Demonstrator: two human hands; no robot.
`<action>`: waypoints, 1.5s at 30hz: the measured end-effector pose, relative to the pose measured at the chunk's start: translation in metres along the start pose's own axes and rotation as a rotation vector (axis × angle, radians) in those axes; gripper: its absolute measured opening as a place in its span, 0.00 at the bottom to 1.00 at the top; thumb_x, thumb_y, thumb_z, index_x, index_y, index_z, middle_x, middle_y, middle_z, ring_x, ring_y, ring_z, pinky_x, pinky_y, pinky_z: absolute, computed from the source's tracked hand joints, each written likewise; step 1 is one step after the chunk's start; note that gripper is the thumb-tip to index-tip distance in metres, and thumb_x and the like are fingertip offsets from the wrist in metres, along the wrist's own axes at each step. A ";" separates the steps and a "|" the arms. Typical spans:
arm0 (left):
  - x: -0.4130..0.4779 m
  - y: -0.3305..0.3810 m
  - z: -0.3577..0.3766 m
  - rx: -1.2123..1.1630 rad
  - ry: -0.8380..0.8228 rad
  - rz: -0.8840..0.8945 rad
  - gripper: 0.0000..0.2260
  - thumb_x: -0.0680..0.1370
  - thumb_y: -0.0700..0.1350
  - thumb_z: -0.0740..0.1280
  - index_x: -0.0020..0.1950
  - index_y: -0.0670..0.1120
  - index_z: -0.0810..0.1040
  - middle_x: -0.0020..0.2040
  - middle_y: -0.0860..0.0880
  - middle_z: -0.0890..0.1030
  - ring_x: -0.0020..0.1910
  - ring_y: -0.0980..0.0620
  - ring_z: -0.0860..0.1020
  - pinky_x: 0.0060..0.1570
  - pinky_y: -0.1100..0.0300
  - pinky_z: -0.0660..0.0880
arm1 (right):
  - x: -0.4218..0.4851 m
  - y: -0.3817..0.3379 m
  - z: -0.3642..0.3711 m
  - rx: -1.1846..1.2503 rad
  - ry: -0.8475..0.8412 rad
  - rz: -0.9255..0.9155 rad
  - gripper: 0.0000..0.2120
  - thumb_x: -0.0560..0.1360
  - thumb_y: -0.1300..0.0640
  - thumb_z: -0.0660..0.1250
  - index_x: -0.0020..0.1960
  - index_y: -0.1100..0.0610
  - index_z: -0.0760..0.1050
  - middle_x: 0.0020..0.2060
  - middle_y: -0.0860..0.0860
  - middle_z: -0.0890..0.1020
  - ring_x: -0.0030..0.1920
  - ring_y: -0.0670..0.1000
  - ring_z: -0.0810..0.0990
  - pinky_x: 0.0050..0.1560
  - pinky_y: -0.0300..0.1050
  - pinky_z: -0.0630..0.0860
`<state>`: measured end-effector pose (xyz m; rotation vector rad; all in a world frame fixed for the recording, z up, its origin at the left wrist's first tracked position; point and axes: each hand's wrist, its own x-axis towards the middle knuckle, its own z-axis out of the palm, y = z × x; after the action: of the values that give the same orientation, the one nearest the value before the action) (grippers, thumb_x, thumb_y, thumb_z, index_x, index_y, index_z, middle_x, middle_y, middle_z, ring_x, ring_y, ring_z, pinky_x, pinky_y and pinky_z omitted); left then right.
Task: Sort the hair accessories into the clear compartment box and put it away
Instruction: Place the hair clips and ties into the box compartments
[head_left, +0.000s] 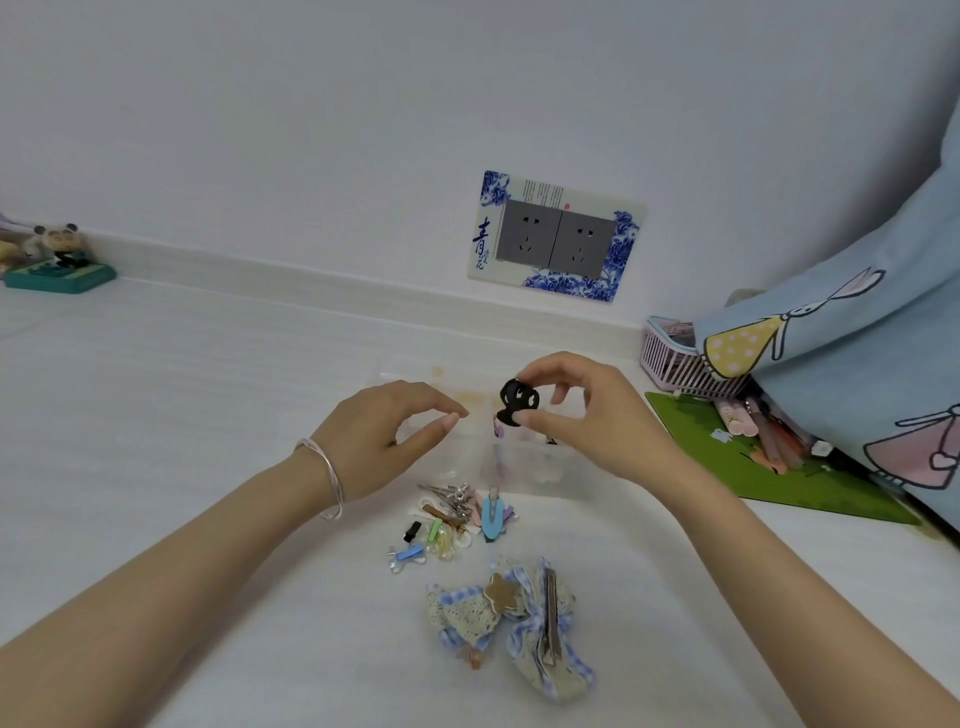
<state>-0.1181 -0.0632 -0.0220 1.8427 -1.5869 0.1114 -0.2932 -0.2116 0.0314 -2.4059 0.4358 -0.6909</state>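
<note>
Scanning left to right: panda figurine (60, 254) by the far-left wall, not part of the job. The left hand (384, 431) hovers over the table (156, 415), fingers loosely curved, thumb near index, nothing in it that I can see. Below it the pile of small clips (452, 519) lies unsorted on the table, just in front of the clear compartment box (540, 470). Two lace bows (509, 608) lie loose nearer the camera. The black claw clip (518, 402) is up in the air above the box, pinched between thumb and fingertips of the right hand (597, 415). The box walls are hard to read; a few pale and purple bits seem to be inside, and I can't tell which compartments. My read: early to mid sort. The black clip goes in next; the pile and both bows are left, then stowing the box. The pink basket (675, 364) and green mat (753, 457) sit at right, clear of the work.
</note>
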 end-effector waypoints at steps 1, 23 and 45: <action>-0.001 0.000 0.000 -0.003 -0.001 -0.001 0.19 0.75 0.62 0.50 0.56 0.59 0.76 0.53 0.63 0.78 0.53 0.62 0.74 0.52 0.60 0.73 | 0.006 0.004 0.000 -0.047 -0.011 0.009 0.13 0.68 0.54 0.74 0.51 0.48 0.78 0.47 0.42 0.82 0.42 0.43 0.73 0.41 0.29 0.68; 0.000 0.001 0.000 -0.008 0.018 0.017 0.19 0.75 0.61 0.51 0.55 0.58 0.76 0.53 0.61 0.79 0.52 0.61 0.75 0.50 0.58 0.74 | 0.030 0.016 0.012 -0.456 -0.224 -0.002 0.21 0.73 0.48 0.67 0.66 0.48 0.71 0.55 0.47 0.79 0.59 0.49 0.70 0.62 0.45 0.60; 0.000 -0.001 0.001 0.000 0.024 0.029 0.18 0.76 0.60 0.51 0.56 0.58 0.76 0.53 0.61 0.79 0.53 0.62 0.74 0.51 0.60 0.73 | 0.027 0.034 0.004 0.036 -0.116 -0.012 0.14 0.73 0.55 0.70 0.58 0.51 0.76 0.52 0.47 0.81 0.55 0.43 0.77 0.54 0.27 0.68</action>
<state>-0.1179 -0.0640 -0.0231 1.8118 -1.5976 0.1464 -0.2734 -0.2483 0.0176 -2.4021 0.3580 -0.5557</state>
